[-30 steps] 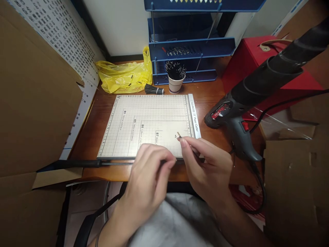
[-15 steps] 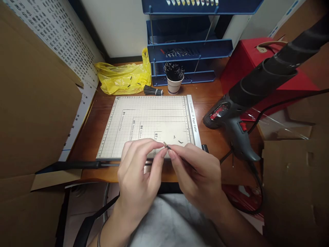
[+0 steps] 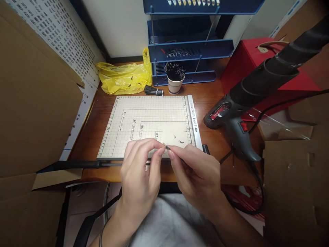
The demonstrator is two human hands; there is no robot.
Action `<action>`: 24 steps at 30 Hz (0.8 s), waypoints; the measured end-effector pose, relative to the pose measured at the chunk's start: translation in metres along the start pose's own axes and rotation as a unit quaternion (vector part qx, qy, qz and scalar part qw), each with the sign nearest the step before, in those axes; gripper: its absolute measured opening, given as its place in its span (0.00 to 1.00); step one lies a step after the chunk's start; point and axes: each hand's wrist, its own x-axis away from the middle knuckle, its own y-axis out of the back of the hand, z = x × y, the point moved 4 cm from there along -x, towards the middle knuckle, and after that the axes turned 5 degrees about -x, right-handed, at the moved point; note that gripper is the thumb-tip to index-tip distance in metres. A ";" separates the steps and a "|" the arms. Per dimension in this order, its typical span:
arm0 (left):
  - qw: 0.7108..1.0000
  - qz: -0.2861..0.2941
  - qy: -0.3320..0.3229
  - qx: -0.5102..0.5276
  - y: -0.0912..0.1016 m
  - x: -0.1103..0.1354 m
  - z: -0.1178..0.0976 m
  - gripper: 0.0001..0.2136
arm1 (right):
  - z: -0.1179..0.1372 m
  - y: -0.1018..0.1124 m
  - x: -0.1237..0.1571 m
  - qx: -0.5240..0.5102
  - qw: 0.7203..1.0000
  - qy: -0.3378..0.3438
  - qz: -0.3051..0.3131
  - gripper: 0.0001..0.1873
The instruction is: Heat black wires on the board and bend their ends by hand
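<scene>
Above the front of the paper cutter board, my two hands meet fingertip to fingertip. My right hand pinches a thin black wire between thumb and forefinger; most of its length is hidden by the fingers. My left hand is closed in a pinch at a small brass-coloured piece at the wire's end. Whether that piece is bare wire or a separate terminal, I cannot tell. Two tiny dark scraps lie on the board just beyond my right fingers.
A paper cup full of black wires and a tied wire bundle stand behind the board. A yellow plastic bag lies back left. On the right are a heat gun and a red box. A blue rack rises behind.
Both hands stay nearly in place with the same pinch. The left fingertips have shifted very slightly, and a little more of the brass-coloured piece shows.
</scene>
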 end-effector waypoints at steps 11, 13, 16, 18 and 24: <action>0.992 0.052 0.045 0.102 -0.006 0.004 0.006 0.07 | 0.004 -0.002 0.002 -0.021 0.999 -0.011 -0.029 0.09; 0.994 0.051 0.035 0.095 -0.006 0.005 0.005 0.07 | 0.003 -0.002 0.003 -0.034 0.999 -0.027 -0.028 0.09; 0.984 0.046 0.089 0.145 -0.005 0.007 0.006 0.05 | 0.000 0.000 0.003 -0.047 0.998 -0.033 -0.016 0.08; 0.954 0.081 0.177 0.226 -0.007 0.010 0.010 0.04 | -0.003 0.002 0.003 -0.057 0.998 -0.027 -0.008 0.09; 0.851 0.216 0.288 0.382 -0.008 0.010 0.015 0.15 | -0.009 0.003 0.002 -0.038 0.998 0.008 0.047 0.11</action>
